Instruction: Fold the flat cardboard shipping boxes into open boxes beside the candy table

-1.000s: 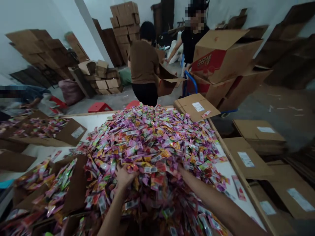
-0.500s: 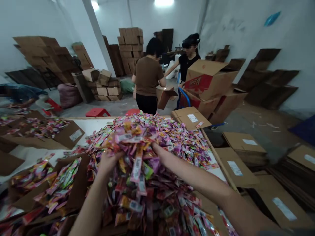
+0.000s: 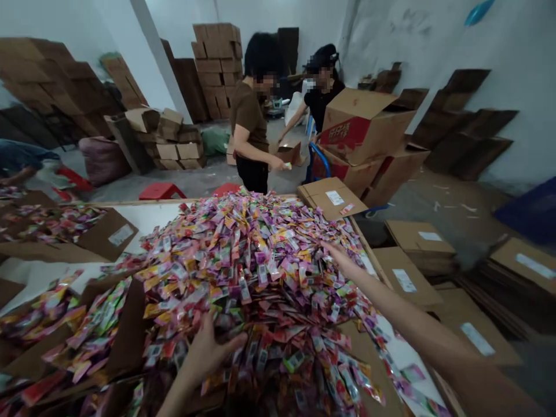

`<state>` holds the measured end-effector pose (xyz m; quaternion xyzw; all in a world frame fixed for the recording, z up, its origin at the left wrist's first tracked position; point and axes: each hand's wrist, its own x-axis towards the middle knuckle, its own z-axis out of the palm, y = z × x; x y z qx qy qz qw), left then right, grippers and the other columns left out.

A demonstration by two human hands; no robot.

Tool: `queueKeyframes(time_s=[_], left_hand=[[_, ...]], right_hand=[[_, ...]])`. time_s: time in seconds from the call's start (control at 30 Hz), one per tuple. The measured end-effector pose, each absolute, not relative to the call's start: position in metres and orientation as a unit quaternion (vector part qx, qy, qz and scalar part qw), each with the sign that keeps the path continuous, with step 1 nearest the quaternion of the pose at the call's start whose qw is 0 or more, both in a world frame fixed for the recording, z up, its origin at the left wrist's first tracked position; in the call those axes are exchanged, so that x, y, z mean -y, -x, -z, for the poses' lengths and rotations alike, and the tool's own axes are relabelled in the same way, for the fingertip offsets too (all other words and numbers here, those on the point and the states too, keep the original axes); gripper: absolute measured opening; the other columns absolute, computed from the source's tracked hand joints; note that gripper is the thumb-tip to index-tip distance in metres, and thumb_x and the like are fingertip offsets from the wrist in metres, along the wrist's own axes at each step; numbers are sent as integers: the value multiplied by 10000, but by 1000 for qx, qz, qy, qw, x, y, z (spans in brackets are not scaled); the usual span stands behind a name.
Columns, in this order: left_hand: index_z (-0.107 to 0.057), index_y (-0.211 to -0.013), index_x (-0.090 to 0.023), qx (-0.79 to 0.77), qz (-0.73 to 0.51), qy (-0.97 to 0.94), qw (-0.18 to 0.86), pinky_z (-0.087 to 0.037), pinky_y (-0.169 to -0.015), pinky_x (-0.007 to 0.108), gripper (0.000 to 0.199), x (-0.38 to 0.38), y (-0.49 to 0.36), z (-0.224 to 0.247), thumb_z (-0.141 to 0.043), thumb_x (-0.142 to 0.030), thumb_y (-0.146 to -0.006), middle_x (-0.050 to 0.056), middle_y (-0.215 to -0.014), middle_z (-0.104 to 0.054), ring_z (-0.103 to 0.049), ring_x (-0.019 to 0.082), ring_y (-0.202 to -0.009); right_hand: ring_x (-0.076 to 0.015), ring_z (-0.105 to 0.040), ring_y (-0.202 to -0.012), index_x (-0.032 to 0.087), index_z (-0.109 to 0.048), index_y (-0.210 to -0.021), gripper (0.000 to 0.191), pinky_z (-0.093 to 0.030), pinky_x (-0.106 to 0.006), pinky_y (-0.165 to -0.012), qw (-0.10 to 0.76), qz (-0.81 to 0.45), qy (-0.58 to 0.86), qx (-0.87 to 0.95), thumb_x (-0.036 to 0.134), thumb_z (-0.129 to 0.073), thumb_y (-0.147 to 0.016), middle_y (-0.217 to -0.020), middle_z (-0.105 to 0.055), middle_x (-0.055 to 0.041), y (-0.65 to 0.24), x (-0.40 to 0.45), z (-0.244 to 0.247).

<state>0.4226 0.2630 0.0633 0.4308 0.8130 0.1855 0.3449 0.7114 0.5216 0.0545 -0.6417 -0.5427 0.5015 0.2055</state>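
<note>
A big heap of small, colourful plastic snack packets covers the table in front of me. My left hand is at the near left of the heap, thumb and fingers spread, touching or just above the packets. On the heap's right slope lies my right hand, fingers stretched towards the packets and partly lost among them. I see nothing held in either hand. Close below, an open carton with a flap is largely covered by packets.
Cartons of packets stand at left, another carton behind. Flattened cardboard lies on the table's far right corner, with more stacks beyond the right edge. Two people stand across the table by boxes on a blue trolley; another bends at far left.
The bunch of packets between my hands has been let go onto the heap. My left hand came nearer, my right hand moved right. The person in brown turned, arm now reaching right.
</note>
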Motion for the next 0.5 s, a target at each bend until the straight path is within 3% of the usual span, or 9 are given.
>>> queueKeyframes(time_s=[0.13,0.27,0.33,0.4,0.5], left_hand=[[-143,-1467,-69,-831,42,-459,310,-420,-891,489,1243,-282,-455,-25,-713,-612,-504,325,-1362,-353,-483,466,-1178],[-142,-1469,-41,-850,97,-471,217,-450,-790,431,1100,-298,-474,-5,-647,-562,-643,284,-1202,-448,-602,407,-984],[-145,-1470,-44,-857,96,-473,181,-451,-773,429,1048,-300,-475,-4,-600,-572,-687,269,-1174,-458,-602,405,-967],[-128,-1479,-73,-856,103,-470,188,-445,-800,451,1055,-301,-471,-14,-589,-594,-686,278,-1218,-443,-576,423,-1025],[-238,-1456,-120,-848,133,-475,194,-380,-893,583,1033,-295,-464,-46,-632,-590,-625,299,-1317,-409,-470,493,-1156]], right_hand=[[-374,-514,-1186,156,-649,-1129,708,-408,-487,-983,77,-512,653,552,636,-658,-609,-1202,-626,-156,-768,-463,15],[-469,-195,-1366,132,-580,-1267,958,-134,-592,-1095,-19,-452,659,601,507,-821,-419,-1409,-442,-206,-777,-406,57],[-454,-154,-1382,153,-485,-1361,987,-111,-586,-1095,-53,-408,648,640,526,-787,-500,-1461,-364,-200,-779,-390,67],[-410,-230,-1372,163,-440,-1392,918,-177,-535,-1097,-57,-379,631,675,557,-715,-610,-1461,-354,-191,-787,-381,71],[-345,-289,-1366,145,-422,-1393,833,-243,-440,-1105,41,-353,659,663,460,-691,-670,-1453,-351,-182,-813,-367,74]])
